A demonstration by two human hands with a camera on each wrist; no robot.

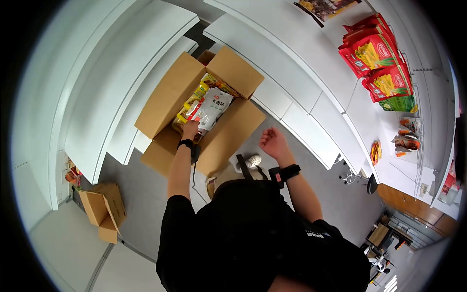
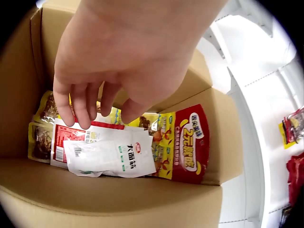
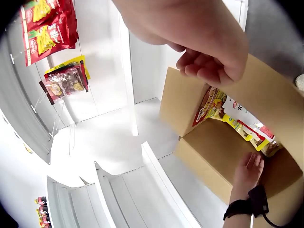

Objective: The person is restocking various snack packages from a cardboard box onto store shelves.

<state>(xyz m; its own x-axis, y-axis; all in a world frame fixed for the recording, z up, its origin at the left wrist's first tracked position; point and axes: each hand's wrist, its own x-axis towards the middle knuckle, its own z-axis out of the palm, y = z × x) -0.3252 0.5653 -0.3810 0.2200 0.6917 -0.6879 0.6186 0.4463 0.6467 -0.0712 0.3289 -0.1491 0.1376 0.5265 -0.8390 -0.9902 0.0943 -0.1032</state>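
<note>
My left hand is inside an open cardboard box, at the near edge of the snack packets. In the left wrist view, the left hand hovers over the packets with fingers spread and bent down; whether the fingertips touch them I cannot tell. A white packet lies on a red-and-white one, beside yellow packets and a red one. My right hand is raised outside the box, fingers loosely curled around nothing. The right wrist view shows this right hand above the box's flap.
White shelves stand beyond the box and on both sides. Red snack bags sit on the right shelf. Another open cardboard box is on the grey floor at the lower left. A shoe shows near the box.
</note>
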